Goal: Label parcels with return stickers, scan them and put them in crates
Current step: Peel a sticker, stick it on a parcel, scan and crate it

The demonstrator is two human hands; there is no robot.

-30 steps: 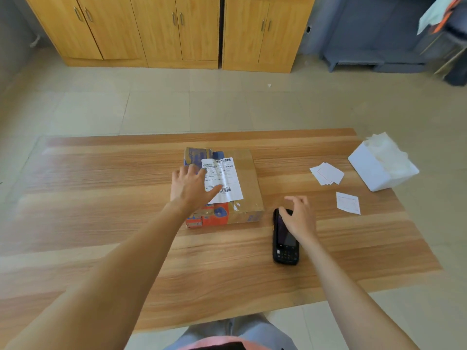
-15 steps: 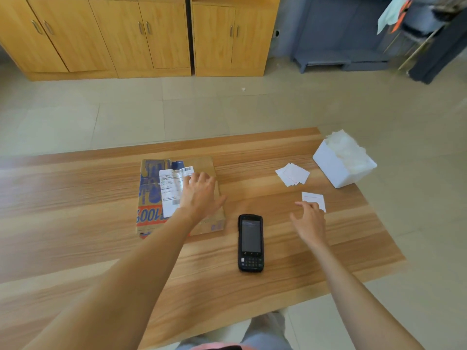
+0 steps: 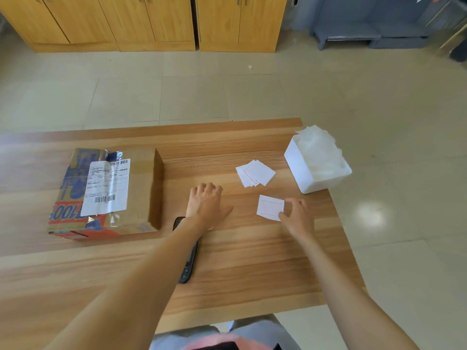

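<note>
A cardboard parcel with a white shipping label lies on the left of the wooden table. My left hand hovers to its right with loosely curled fingers and holds nothing. Under my left forearm lies the black handheld scanner, mostly hidden. A single white return sticker with a red frame lies near the table's right side. My right hand pinches its right edge between thumb and fingertips. A small stack of the same stickers sits just behind.
A white box filled with crumpled white backing paper stands at the table's right rear corner. Beyond the table is tiled floor, with wooden cabinets and a grey bench along the far wall.
My left hand has left the parcel and moved right, over the scanner. My right hand has gone from the scanner to the single sticker and taken its edge. The view has swung right.
</note>
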